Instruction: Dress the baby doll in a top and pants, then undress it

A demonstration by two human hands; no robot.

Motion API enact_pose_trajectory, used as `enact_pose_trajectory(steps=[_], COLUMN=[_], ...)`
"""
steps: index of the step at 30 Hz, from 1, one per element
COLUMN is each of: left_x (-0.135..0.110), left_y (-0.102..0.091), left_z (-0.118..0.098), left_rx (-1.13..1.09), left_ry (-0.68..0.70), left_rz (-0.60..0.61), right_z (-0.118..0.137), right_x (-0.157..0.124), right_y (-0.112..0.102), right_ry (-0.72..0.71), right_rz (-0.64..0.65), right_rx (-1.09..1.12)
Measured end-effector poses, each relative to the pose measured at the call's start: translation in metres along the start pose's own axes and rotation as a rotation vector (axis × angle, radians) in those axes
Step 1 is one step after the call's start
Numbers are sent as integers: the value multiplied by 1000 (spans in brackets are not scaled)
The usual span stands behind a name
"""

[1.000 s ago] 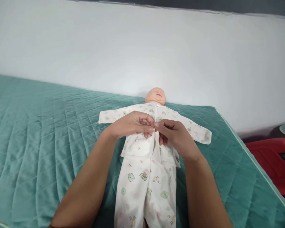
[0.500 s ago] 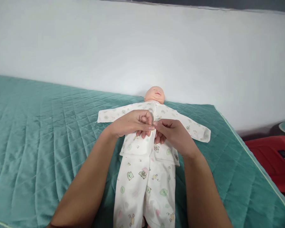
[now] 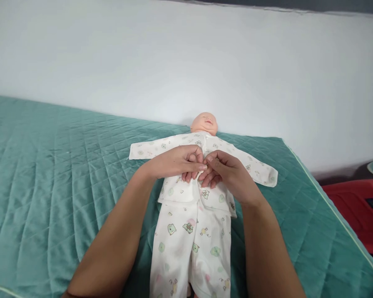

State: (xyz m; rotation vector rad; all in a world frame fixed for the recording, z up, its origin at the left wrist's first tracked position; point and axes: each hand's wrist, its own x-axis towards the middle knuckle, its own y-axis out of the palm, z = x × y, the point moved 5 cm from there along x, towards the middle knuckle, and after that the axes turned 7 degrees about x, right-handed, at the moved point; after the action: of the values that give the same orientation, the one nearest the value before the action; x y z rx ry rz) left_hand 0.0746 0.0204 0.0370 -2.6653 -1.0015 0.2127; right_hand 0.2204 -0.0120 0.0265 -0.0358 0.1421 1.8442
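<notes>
My left hand (image 3: 174, 162) and right hand (image 3: 228, 174) meet over the chest of the doll (image 3: 204, 123), which lies on its back with its sleeves spread. Both pinch the front edges of its white printed shirt (image 3: 180, 191) together at the middle. There may be a small fastener between my fingertips, but I cannot make it out. Printed trousers (image 3: 189, 242) cover the doll's legs. A green quilted bedspread (image 3: 49, 165) lies under the doll, and a white wall (image 3: 186, 62) rises beyond its head.
</notes>
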Motion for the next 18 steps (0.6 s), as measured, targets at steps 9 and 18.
enact_pose_trajectory(steps=[9,18], left_x=[1,-6], left_y=[2,-4], left_z=[1,0], left_rx=[-39,-17], left_ry=[28,-45], left_rz=[9,97], right_z=[-1,1], right_x=[1,2], right_y=[-1,-6], right_ry=[-1,-95], right_rz=[15,-59], right_rx=[0,25])
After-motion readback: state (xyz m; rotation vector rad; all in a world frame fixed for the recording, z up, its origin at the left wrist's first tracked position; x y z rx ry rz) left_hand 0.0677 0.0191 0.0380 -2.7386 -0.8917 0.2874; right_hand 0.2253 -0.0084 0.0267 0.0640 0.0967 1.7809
